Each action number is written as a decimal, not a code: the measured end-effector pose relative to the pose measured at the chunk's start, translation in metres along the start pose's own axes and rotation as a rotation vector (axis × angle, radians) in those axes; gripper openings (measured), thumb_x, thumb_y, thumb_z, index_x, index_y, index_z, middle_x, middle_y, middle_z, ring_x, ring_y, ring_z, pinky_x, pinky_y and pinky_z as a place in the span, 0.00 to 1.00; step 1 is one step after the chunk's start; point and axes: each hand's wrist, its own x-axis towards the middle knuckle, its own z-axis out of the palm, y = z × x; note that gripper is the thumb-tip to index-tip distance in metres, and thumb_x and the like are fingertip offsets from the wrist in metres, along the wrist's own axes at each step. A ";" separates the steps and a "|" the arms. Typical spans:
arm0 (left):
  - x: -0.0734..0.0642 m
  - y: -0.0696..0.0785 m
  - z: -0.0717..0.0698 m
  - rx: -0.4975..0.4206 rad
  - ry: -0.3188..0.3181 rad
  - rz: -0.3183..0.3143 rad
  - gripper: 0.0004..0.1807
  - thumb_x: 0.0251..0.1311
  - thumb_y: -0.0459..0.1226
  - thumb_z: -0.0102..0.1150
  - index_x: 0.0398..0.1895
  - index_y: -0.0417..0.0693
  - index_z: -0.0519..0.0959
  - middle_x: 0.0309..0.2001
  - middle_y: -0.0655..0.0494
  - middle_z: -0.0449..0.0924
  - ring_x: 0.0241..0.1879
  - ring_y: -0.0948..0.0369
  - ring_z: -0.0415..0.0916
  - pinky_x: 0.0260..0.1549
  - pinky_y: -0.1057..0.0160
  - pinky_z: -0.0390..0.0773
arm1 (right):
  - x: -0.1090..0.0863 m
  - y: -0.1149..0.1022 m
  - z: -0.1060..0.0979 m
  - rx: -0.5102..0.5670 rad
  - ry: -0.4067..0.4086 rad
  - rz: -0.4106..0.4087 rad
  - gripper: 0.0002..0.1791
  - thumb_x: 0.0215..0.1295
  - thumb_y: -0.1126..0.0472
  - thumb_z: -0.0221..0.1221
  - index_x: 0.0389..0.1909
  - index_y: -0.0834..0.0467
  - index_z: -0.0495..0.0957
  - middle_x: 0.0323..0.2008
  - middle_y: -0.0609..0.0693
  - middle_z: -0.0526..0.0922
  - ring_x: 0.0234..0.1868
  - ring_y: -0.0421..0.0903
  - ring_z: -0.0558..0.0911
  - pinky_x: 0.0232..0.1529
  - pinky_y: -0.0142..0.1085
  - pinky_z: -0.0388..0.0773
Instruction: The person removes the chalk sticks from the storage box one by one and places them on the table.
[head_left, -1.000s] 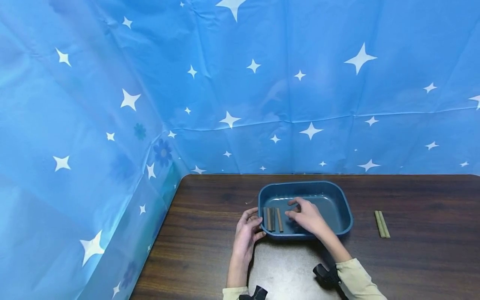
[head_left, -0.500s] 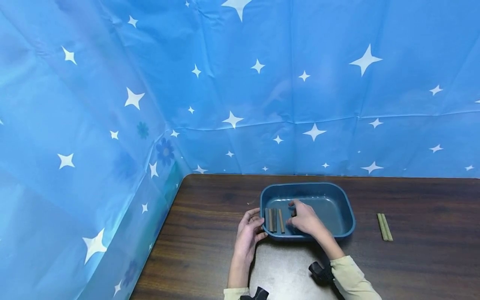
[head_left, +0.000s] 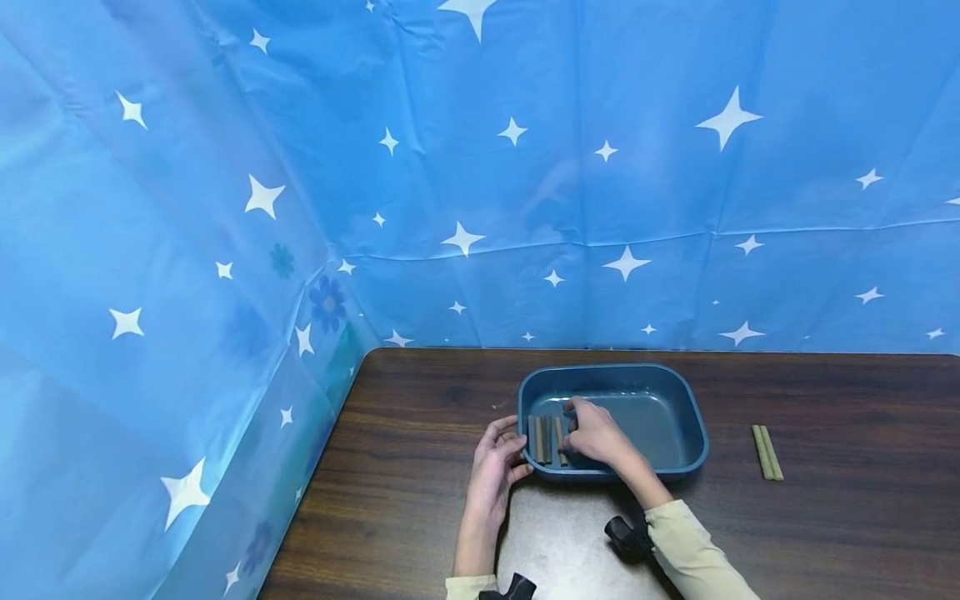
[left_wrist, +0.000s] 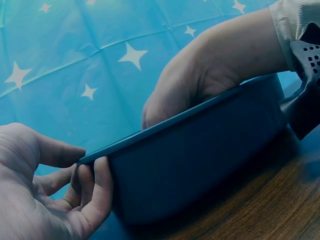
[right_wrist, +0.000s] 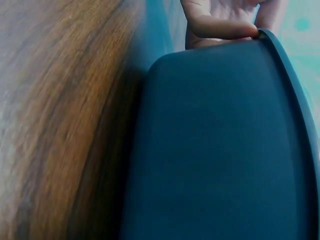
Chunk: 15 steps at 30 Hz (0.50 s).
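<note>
Going left to right, we find a close-set group of sticks (head_left: 543,440) at the left end of the blue basin (head_left: 656,421), then a single stick (head_left: 559,433) just beside it, and, well apart on the table (head_left: 855,475), two greenish sticks (head_left: 767,452). We judge the arranging partly done: those inside stand nearly parallel, while the outside pair seems left over.

As for the fingers, we see the left hand (head_left: 491,467) pinching the basin's left rim between thumb and curled fingers, with the group just across the wall from them. The right hand (head_left: 596,433) reaches into the basin, its thumb at the single stick's right side, touching or nearly so; we cannot tell whether its fingers pinch anything. The outside pair lies well to their right.
</note>
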 end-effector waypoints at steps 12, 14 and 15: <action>0.000 0.001 0.001 -0.013 -0.001 -0.014 0.22 0.67 0.29 0.56 0.63 0.34 0.70 0.41 0.50 0.76 0.32 0.63 0.75 0.28 0.68 0.78 | 0.012 -0.006 0.011 -0.119 0.011 -0.062 0.31 0.49 0.75 0.72 0.57 0.74 0.75 0.44 0.63 0.83 0.41 0.54 0.80 0.44 0.48 0.81; 0.001 0.001 0.001 -0.010 0.000 -0.016 0.22 0.66 0.29 0.56 0.63 0.34 0.70 0.42 0.50 0.76 0.32 0.63 0.75 0.28 0.68 0.79 | 0.012 -0.006 0.012 -0.115 0.013 -0.066 0.28 0.49 0.76 0.72 0.54 0.73 0.77 0.38 0.59 0.81 0.37 0.52 0.78 0.39 0.46 0.79; 0.001 0.001 0.000 -0.009 0.000 -0.016 0.22 0.66 0.29 0.56 0.63 0.34 0.70 0.42 0.50 0.76 0.33 0.62 0.75 0.28 0.68 0.79 | 0.011 -0.007 0.012 -0.108 0.013 -0.064 0.27 0.49 0.76 0.71 0.53 0.73 0.77 0.36 0.57 0.80 0.35 0.50 0.76 0.37 0.45 0.79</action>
